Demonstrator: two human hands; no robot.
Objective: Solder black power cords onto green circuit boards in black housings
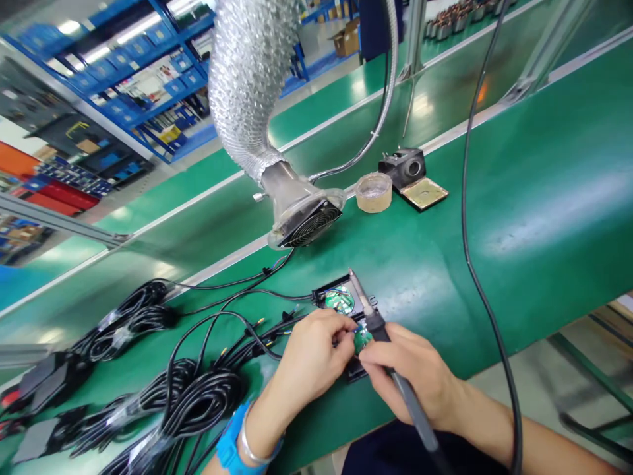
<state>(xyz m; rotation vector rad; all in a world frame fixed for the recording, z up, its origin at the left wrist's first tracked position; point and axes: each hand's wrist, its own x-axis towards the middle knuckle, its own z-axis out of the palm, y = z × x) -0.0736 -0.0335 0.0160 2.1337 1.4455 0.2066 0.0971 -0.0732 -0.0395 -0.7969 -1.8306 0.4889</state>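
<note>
My right hand (413,369) is closed round a soldering iron (376,323), held like a pen. Its metal tip points away from me, above a black plastic housing (356,285) with a round green circuit board (340,300) inside. Nearer to me lies a second green circuit board (362,335), partly covered by my fingers. At that board's left edge, my left hand (316,346) has thumb and forefinger pinched together. A bit of blue shows by the fingertips, but what they grip is hidden. Part of another black housing (357,371) shows between my hands.
A fume extraction nozzle (309,221) hangs from a silver duct beyond my hands. A tape roll (374,192) and a soldering iron stand (403,170) sit behind. Bundled black cables (208,402) spread at left. The iron's cord (477,277) arcs across the green bench (544,198) at right.
</note>
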